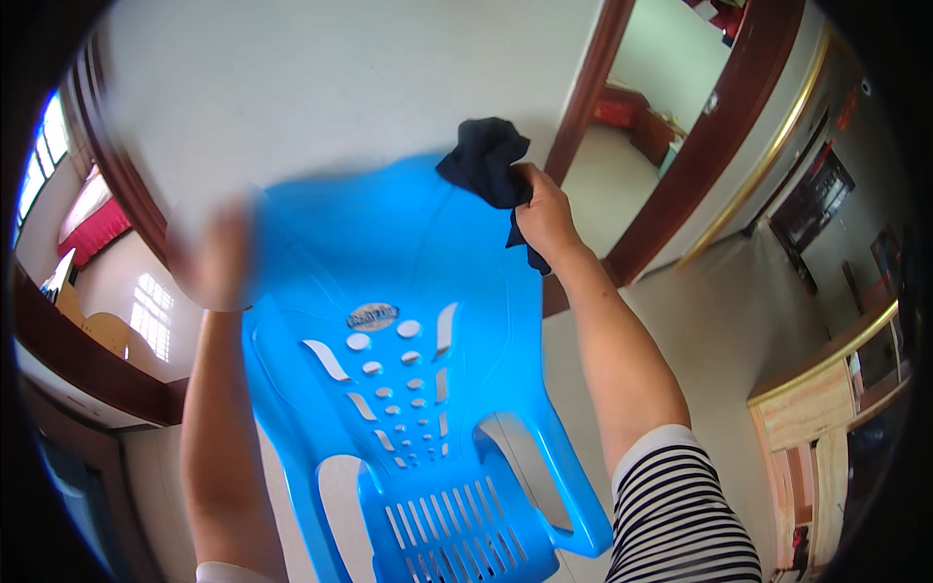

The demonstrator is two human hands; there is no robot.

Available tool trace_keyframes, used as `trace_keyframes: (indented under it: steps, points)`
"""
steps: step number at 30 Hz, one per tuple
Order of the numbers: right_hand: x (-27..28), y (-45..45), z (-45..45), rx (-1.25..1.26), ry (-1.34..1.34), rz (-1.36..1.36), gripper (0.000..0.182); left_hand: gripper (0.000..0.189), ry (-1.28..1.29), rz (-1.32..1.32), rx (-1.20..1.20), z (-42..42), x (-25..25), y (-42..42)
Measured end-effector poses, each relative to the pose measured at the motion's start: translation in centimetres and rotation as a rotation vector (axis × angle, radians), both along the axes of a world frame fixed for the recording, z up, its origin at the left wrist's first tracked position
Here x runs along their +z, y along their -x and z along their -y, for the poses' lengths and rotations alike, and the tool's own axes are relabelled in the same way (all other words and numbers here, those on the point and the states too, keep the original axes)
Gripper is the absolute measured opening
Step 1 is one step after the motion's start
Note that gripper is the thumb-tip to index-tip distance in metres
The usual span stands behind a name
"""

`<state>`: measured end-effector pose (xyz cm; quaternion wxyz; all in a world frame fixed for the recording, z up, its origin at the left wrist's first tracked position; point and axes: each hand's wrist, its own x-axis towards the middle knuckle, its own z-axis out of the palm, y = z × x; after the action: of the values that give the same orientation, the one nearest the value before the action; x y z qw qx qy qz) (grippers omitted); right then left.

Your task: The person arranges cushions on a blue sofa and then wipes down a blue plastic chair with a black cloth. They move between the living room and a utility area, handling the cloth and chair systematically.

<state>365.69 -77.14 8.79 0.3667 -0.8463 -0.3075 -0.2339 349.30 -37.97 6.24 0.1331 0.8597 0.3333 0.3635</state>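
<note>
A blue plastic armchair [452,255] with a slotted seat and a perforated backrest stands before me, its backrest toward the top of the view. My right hand [543,215] grips a bunched dark cloth [488,164] at the upper right corner of the backrest. Part of the cloth hangs below my fingers along the chair's edge. At the left edge of the backrest is my left hand [226,251]. It is heavily blurred, so its grip on the chair does not show. An oval badge [373,316] with writing sits on the backrest.
A pale wall [350,80] rises beyond the chair. Dark red door frames [700,153] flank it, opening to a room at each side. A wooden cabinet [802,372] with gold trim stands at the right. Pale tiled floor [678,350] lies around the chair.
</note>
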Motion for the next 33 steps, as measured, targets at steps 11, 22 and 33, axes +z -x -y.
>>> trace_keyframes:
  steps: [11, 22, 33]
  points:
    - [-19.1, 7.8, 11.5, -0.445, 0.097, -0.091, 0.048, 0.063, 0.089, -0.216, 0.038, 9.5, 3.3, -0.8]
    - [-28.1, 16.4, 20.7, -0.453, 0.617, -0.441, 0.03, 0.054, 0.083, -0.258, -0.022, 11.0, 7.1, 2.1]
    - [0.1, 10.3, -2.9, -0.185, 0.241, 0.343, 0.046, 0.069, 0.723, 0.204, -0.354, 4.0, -10.4, 14.7]
